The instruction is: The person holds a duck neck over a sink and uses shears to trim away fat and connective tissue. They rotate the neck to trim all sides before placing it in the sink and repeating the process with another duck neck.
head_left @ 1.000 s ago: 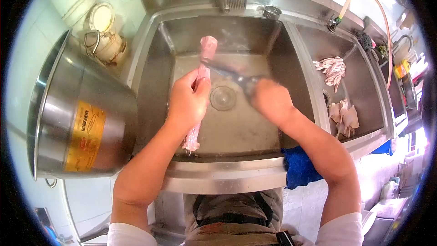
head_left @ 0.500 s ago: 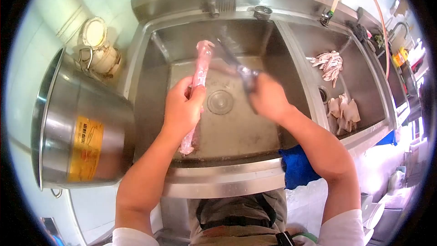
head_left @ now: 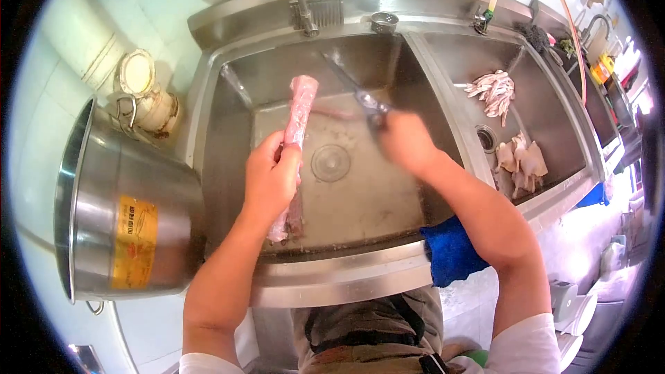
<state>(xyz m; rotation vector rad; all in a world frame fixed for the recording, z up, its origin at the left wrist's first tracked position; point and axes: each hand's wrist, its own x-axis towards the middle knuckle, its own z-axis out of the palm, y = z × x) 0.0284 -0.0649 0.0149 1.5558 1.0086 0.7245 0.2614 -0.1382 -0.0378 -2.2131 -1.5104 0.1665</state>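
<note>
In the left half of the deep sink basin, my left hand (head_left: pixel 271 173) is wrapped round the middle of a long, pink skinned neck of meat (head_left: pixel 299 112). Its thick end points up and away, while the lower end comes out below my palm. My right hand (head_left: pixel 409 142), slightly blurred, grips a pair of dark scissors (head_left: pixel 357 90) over the right side of the same basin. The blades point to the far left, apart from the meat. A round drain (head_left: pixel 331 163) shows in the basin floor between both hands.
A large steel pot (head_left: pixel 86 215) stands left of the sink. The smaller basin at right holds a pile of pale feet (head_left: pixel 493 93) and some pale poultry pieces (head_left: pixel 525 163). A blue cloth (head_left: pixel 454 253) hangs over the front edge. A faucet (head_left: pixel 305 10) rises at the back.
The view has shifted slightly. The upper end of the meat looks smooth now, where a loose flap stuck out before. Both hands keep their grips.
</note>
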